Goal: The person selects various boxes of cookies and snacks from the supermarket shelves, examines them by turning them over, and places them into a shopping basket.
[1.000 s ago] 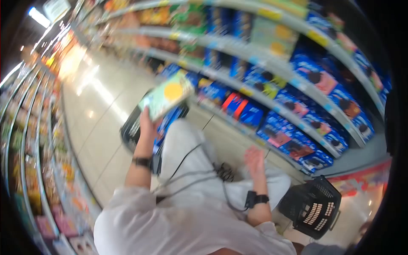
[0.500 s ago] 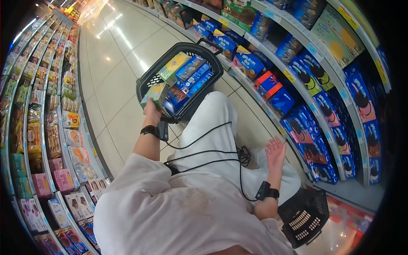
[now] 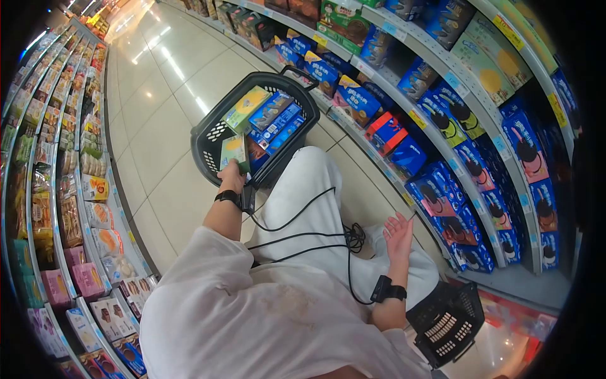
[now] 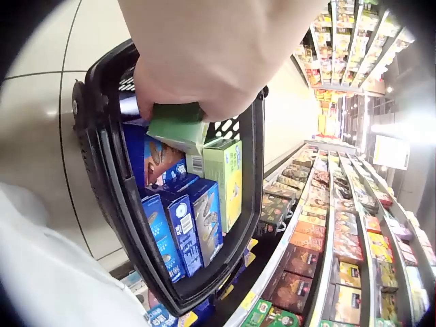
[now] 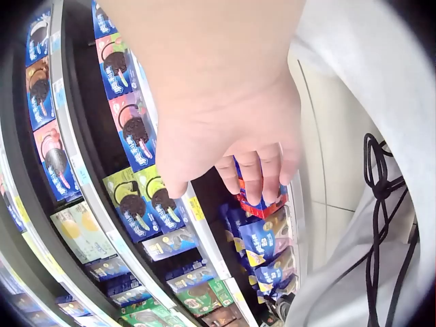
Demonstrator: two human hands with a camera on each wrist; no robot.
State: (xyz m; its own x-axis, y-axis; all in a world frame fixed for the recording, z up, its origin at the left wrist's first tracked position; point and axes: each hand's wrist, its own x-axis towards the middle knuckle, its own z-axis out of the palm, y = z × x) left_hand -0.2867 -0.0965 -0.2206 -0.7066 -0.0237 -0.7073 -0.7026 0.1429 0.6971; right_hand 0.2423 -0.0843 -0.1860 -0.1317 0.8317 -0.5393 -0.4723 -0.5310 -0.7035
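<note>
My left hand (image 3: 232, 177) grips the near end of a light green carton (image 3: 235, 150), which sits inside the near left part of a black shopping basket (image 4: 114, 163). In the left wrist view, the fingers and thumb straddle the green end of this carton. Beside it in the basket lie a yellow-green box (image 3: 247, 108) and several blue cookie boxes (image 3: 271, 110). Over the person's lap, my right hand (image 3: 399, 239) is held palm up with relaxed fingers and holds nothing. The shelf of blue cookie packs (image 5: 129, 129) is nearest to it.
Tall shelves (image 3: 413, 104) of boxed cookies line the right side, with a red-banded blue box (image 3: 386, 132) low down. Packaged-snack shelves (image 3: 53, 208) stand left. A second black basket (image 3: 447, 325) sits at lower right. Black cables (image 3: 303, 237) cross the lap.
The left hand has lowered the light green carton from above into the basket, where it sits flatter than half a second ago. The right hand stays held out palm up.
</note>
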